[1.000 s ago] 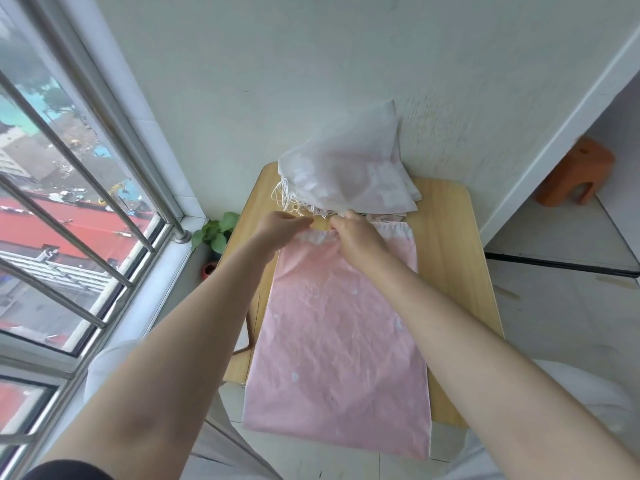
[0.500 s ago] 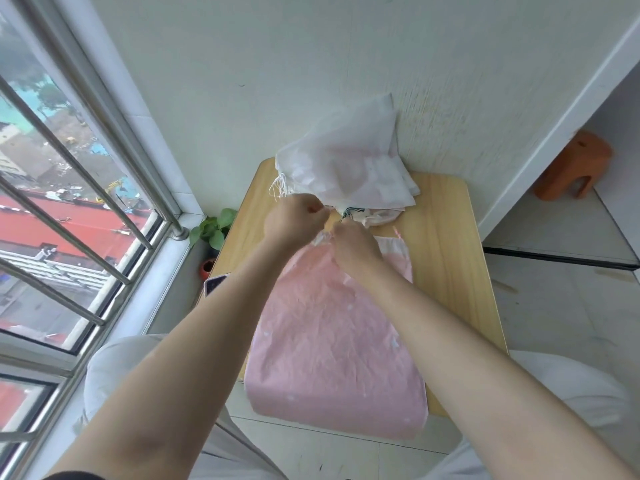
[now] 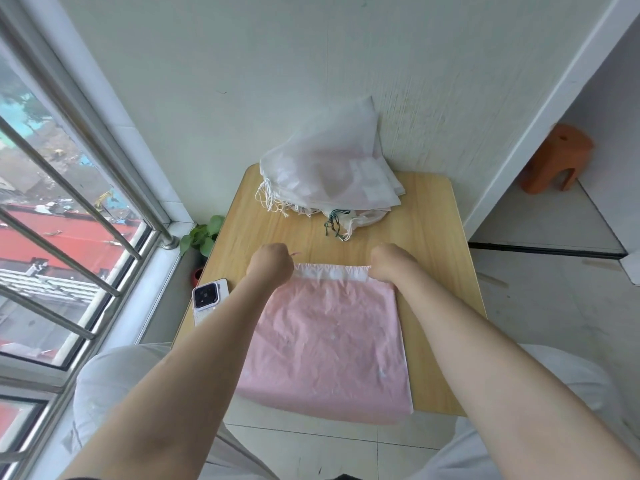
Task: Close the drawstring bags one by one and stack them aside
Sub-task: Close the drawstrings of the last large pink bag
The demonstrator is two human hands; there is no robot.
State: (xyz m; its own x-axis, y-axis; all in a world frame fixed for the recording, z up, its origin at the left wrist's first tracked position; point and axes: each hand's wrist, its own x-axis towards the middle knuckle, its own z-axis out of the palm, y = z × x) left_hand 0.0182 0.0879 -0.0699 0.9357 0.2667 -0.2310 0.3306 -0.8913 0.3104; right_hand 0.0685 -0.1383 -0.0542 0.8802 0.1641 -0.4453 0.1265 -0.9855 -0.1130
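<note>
The pink drawstring bag [image 3: 329,334] is laid flat at the centre of the frame on the wooden table [image 3: 436,237], its lower edge overhanging; it is judged light, soft and crinkly, best taken at the gathered white hem. That hem is gripped at its two ends by the left hand [image 3: 272,266] and the right hand [image 3: 389,265], both curled into fists, forearms stretched forward and held apart.
</note>
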